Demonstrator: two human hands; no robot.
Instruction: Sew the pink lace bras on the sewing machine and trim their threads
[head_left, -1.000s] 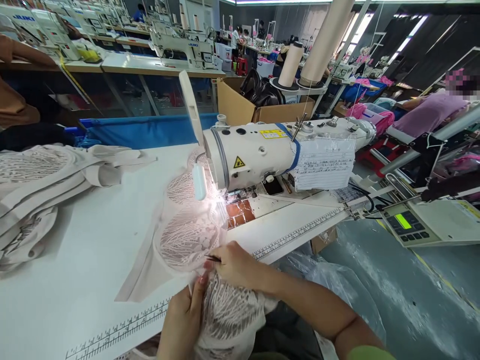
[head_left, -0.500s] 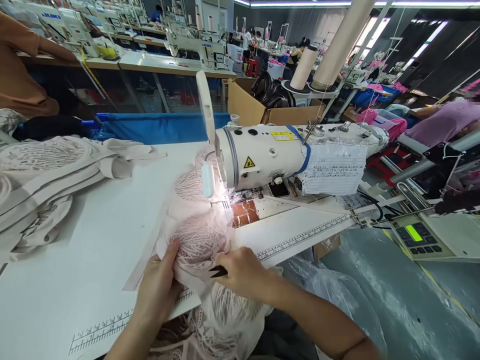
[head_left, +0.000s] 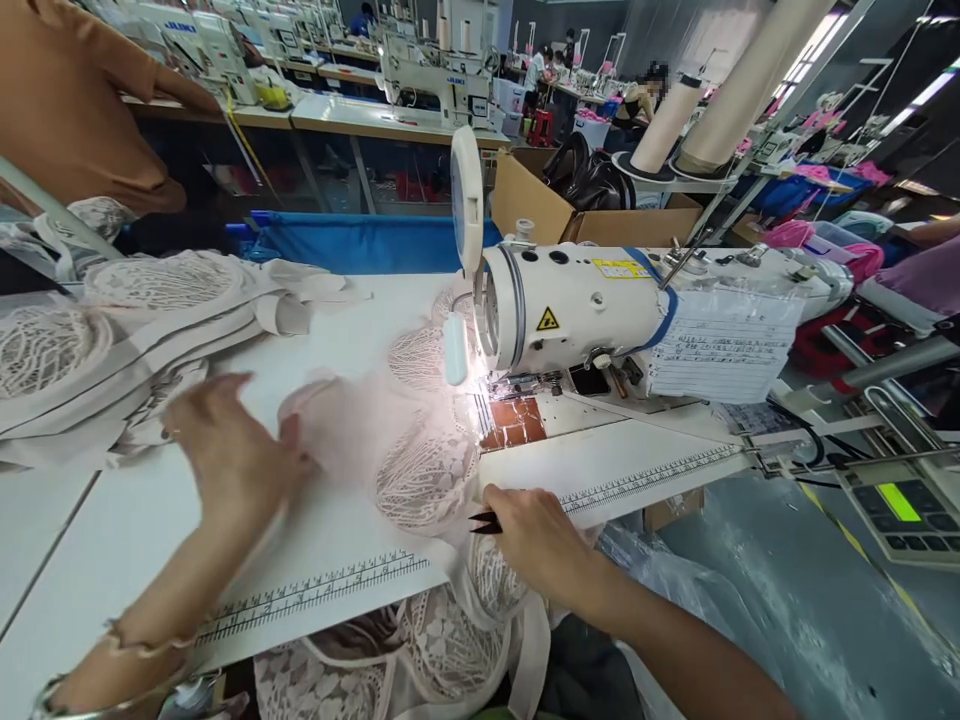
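Pale pink lace fabric [head_left: 424,470] with rounded lace cups lies under the lit needle area of a white sewing machine [head_left: 555,310]. Its left part is blurred, beside the fingers of my left hand [head_left: 232,445]. That hand is raised over the white table, blurred, its fingers apart. Small black-bladed snippers [head_left: 485,523] are held in my right hand [head_left: 536,535], whose fingers are closed near the fabric's right edge. More lace pieces [head_left: 457,640] hang over the table's front edge onto the lap.
A pile of pale lace pieces [head_left: 165,300] lies on the table's left. Behind stand a cardboard box [head_left: 529,200] with a black bag and thread cones [head_left: 667,125]. A person in a brown top [head_left: 97,100] is at the upper left. A control panel [head_left: 900,505] is at right.
My left hand has let go of the lace and moved left and up, its fingers opening. The lace lies more spread out to the left. The view has shifted left.
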